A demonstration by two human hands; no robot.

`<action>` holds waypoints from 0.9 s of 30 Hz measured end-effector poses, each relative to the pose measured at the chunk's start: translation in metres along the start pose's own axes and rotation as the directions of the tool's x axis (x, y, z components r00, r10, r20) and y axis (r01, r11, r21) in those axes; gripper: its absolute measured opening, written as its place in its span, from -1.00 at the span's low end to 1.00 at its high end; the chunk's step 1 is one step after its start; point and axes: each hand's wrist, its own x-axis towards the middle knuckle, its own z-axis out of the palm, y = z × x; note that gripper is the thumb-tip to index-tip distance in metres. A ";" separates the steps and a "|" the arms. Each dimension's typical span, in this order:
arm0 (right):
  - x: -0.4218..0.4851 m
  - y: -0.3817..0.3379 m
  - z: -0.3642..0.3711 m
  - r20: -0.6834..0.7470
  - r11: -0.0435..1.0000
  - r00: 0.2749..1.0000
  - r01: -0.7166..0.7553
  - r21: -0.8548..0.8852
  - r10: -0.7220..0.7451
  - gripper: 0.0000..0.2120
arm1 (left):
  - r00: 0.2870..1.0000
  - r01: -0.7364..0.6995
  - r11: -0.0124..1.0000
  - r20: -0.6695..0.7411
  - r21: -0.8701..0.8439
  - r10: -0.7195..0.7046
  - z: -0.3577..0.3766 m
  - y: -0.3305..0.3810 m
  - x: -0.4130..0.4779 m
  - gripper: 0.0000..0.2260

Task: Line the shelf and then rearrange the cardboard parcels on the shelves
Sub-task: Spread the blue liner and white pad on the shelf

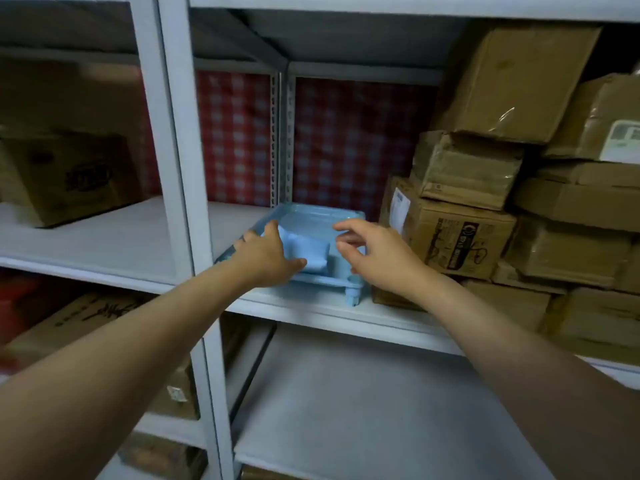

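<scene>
A light blue plastic tray with short legs stands on the middle shelf of a white metal rack. A folded light blue cloth lies inside it. My left hand reaches over the tray's near left side, thumb touching the cloth, fingers on the tray's left rim. My right hand hovers above the tray's right side with fingers loosely curled, holding nothing. Several cardboard parcels are stacked on the same shelf right of the tray.
More brown parcels pile up to the shelf above at right. A printed carton sits on the left bay's shelf. The lower shelf shows bare white board. A white upright post divides the bays; red checked fabric hangs behind.
</scene>
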 end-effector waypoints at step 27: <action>0.135 0.010 0.049 0.001 0.782 0.783 -0.622 -0.037 0.622 -0.39 | 0.927 -0.372 0.928 -0.050 -0.005 0.372 -0.003 -0.033 0.137 -0.26</action>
